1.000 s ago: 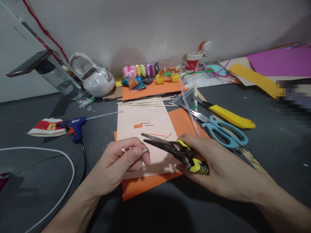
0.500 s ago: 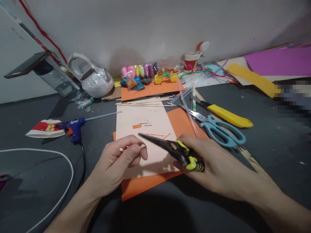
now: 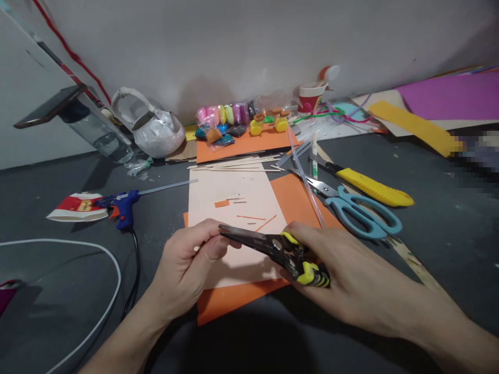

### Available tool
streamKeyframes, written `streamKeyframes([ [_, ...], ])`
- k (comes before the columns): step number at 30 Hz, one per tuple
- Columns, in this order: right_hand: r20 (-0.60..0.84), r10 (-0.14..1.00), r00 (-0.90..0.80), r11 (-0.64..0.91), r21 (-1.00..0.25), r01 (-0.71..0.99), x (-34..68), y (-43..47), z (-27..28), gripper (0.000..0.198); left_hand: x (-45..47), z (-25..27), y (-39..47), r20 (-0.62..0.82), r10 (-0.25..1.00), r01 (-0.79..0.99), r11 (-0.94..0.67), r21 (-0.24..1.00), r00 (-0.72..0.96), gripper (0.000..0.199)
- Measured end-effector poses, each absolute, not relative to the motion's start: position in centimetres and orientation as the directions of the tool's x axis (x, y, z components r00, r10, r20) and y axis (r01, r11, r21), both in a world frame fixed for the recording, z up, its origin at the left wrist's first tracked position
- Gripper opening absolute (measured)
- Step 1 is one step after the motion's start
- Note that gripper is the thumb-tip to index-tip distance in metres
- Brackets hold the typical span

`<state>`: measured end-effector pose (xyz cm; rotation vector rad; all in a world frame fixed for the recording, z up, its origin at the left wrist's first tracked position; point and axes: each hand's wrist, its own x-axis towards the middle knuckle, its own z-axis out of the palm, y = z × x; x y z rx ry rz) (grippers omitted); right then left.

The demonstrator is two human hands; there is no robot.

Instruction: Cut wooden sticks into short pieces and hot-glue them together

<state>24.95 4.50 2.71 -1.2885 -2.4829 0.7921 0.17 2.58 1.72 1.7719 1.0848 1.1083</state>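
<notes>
My left hand (image 3: 181, 267) pinches a short wooden stick (image 3: 196, 249) between thumb and bent fingers; most of the stick is hidden. In my right hand (image 3: 353, 267) are long-nose pliers (image 3: 273, 246) with black-and-yellow handles, their jaws pointing left. The pliers' tips touch or nearly touch the left fingertips; whether they grip the stick cannot be made out. Beneath both hands lies a pale sheet (image 3: 230, 182) over orange paper (image 3: 218, 306). Short stick pieces (image 3: 240, 202), an orange paper scrap (image 3: 222, 203) and thin orange strips (image 3: 251, 217) rest on the sheet.
Blue-handled scissors (image 3: 364, 213) and a yellow cutter knife (image 3: 374, 188) lie at right. A blue glue gun (image 3: 125, 208) with its cord sits at left. Behind are long thin sticks (image 3: 234, 165), a silver pot (image 3: 158, 132), a bottle (image 3: 101, 137) and clay packets (image 3: 224, 122).
The pliers' tips have moved to the left fingertips, and the jaws look more closed. The stick's right end has gone from sight. A small stick bit now shows on the pale sheet.
</notes>
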Motion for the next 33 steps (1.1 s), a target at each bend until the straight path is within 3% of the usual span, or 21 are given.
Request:
streamKeyframes([
  [6, -0.021, 0.851, -0.525, 0.396, -0.631, 0.667, 24.78, 4.5, 3.01, 0.012, 0.47, 1.73, 2.4, 0.37, 0.907, 0.302, -0.416, 0.857, 0.199, 0.015],
  [15, -0.045, 0.816, -0.577, 0.438, -0.604, 0.666, 24.48, 4.15, 2.93, 0.014, 0.74, 1.59, 2.6, 0.48, 0.859, 0.399, -0.508, 0.763, 0.176, 0.013],
  [24, 0.011, 0.827, -0.563, 0.459, -0.591, 0.663, 24.38, 3.89, 2.55, 0.006, 0.84, 1.49, 2.37, 0.49, 0.858, 0.407, -0.507, 0.76, 0.153, 0.014],
  [33, -0.039, 0.817, -0.575, 0.444, -0.594, 0.671, 24.54, 4.34, 2.65, 0.014, 0.8, 1.55, 2.57, 0.461, 0.869, 0.369, -0.493, 0.788, 0.177, 0.014],
])
